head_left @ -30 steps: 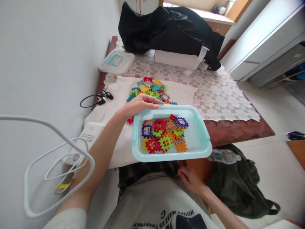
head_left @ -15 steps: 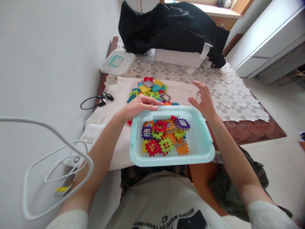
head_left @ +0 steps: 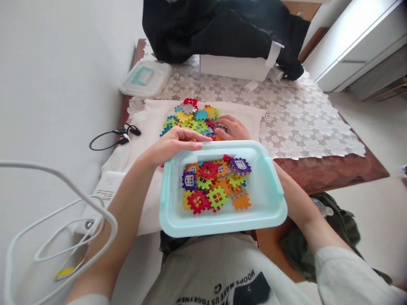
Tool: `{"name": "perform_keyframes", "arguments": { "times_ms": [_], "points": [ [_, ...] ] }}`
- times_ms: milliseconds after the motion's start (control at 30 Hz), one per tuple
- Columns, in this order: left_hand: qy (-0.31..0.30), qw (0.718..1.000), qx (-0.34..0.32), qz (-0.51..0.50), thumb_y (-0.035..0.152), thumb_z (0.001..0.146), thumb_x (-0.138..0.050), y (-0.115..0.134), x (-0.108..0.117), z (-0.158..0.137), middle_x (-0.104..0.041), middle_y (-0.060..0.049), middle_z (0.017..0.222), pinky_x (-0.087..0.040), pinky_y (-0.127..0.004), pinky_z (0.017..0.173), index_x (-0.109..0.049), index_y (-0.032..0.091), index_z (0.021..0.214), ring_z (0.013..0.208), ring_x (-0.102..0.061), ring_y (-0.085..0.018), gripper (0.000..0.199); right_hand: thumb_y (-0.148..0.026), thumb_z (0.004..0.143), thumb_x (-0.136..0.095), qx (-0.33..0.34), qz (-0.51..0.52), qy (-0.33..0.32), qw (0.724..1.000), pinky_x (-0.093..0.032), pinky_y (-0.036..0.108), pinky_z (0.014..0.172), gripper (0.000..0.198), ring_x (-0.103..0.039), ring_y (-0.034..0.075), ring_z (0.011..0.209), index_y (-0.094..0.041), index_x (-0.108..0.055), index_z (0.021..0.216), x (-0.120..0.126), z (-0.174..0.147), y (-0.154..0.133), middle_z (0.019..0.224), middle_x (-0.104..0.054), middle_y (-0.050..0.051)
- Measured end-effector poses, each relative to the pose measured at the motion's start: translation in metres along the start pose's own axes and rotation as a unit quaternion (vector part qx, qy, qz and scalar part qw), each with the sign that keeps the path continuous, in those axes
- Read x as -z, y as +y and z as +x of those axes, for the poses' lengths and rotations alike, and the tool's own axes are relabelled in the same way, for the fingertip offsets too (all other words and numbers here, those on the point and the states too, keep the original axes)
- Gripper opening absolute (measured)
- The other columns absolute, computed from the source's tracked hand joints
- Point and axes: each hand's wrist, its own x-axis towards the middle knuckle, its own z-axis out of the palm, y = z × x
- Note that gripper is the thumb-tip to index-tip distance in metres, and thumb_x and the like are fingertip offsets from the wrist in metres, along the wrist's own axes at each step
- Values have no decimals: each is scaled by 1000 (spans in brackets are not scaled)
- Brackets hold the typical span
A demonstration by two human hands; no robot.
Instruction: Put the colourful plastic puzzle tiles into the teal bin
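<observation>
A light-blue plastic tub (head_left: pixel 269 212) tilts toward me over the table's near edge. Several interlocking plastic tiles (head_left: pixel 218 197), in red, green, orange, purple and yellow, lie inside it. My left hand (head_left: pixel 178 144) grips the tub's far left rim, thumb along the top edge. Beyond the rim, my right hand (head_left: pixel 234 128) is at the right side of a loose tile pile (head_left: pixel 187 116), its thumb and fingers curled about a grey tile (head_left: pixel 221 127). The tub hides part of my right forearm and the pile's near side.
A white cloth (head_left: pixel 140 110) lies under the pile. Black earphones (head_left: pixel 122 134) and a clear lid (head_left: pixel 148 78) are at the left. Behind stands a white box (head_left: pixel 233 67) under black fabric (head_left: pixel 222 34). A white cable (head_left: pixel 63 171) loops at near left; a dark bag (head_left: pixel 337 237) sits at right.
My right hand has moved left and inward from the tub's right side to the pile, closing about a grey tile. My left hand stays on the rim. The view has shifted slightly.
</observation>
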Motion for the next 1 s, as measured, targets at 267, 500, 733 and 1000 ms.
{"name": "perform_keyframes", "arguments": {
  "times_ms": [267, 500, 733, 1000],
  "points": [
    [1, 1000, -7, 22, 44, 81, -89, -3, 1, 0, -82, -8, 97, -39, -22, 57, -88, 17, 123, 71, -63, -14, 49, -44, 103, -72, 75, -11, -137, 988, -43, 53, 126, 57, -54, 34, 148, -34, -60, 158, 37, -21, -18, 160, -60, 9],
    [-2, 1000, -11, 20, 42, 81, -89, -4, 1, 0, -81, -7, 95, -38, -22, 58, -88, 17, 122, 72, -62, -14, 48, -41, 102, -70, 76, -6, -178, 981, -52, 50, 115, 35, -63, 33, 131, -26, -79, 132, 40, -13, -15, 136, -73, 12],
    [-6, 1000, -3, 12, 42, 83, -89, -5, 2, 0, -80, -7, 91, -38, -21, 57, -87, 17, 125, 69, -61, -13, 48, -41, 97, -73, 55, 44, -145, 987, -53, 45, 110, 27, -66, 31, 124, -28, -81, 120, 31, -10, -11, 126, -75, 9],
    [-4, 1000, -12, 16, 43, 82, -89, -6, 3, 0, -81, -7, 91, -38, -21, 57, -88, 19, 122, 71, -61, -13, 46, -49, 85, -82, -30, 163, -93, 982, -46, 30, 69, 29, -63, 19, 77, -23, -76, 97, 26, -14, -21, 85, -73, -2]
  ]
}}
